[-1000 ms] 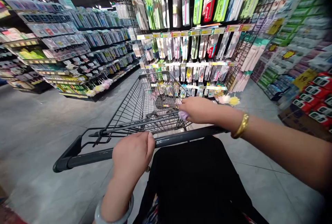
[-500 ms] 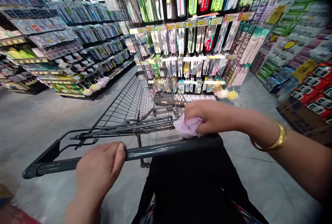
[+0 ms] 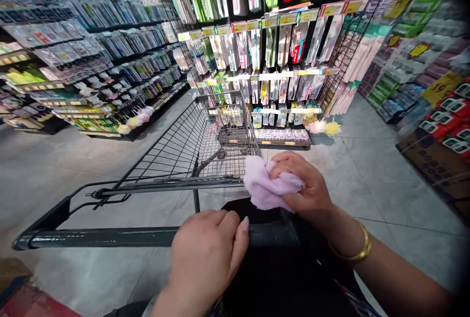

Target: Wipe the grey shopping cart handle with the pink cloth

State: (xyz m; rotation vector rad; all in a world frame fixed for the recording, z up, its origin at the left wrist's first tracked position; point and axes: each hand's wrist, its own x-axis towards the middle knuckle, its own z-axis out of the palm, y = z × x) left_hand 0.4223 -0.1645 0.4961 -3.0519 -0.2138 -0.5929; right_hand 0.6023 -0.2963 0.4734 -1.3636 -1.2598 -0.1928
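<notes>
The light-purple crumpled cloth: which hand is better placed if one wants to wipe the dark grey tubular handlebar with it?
The right hand, probably: it holds the light-purple crumpled cloth near the right end of the dark grey tubular handlebar, while the left hand is closed over that handlebar.

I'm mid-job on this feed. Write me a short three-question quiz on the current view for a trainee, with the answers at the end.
1. Multiple choice: what colour is the cloth in the right hand?
A) green
B) lilac
C) red

2. True or false: the left hand is on the cart handlebar.

3. Fill the gap: the gold bangle is worn on the ____ arm.

Key: 1. B; 2. true; 3. right.
</notes>
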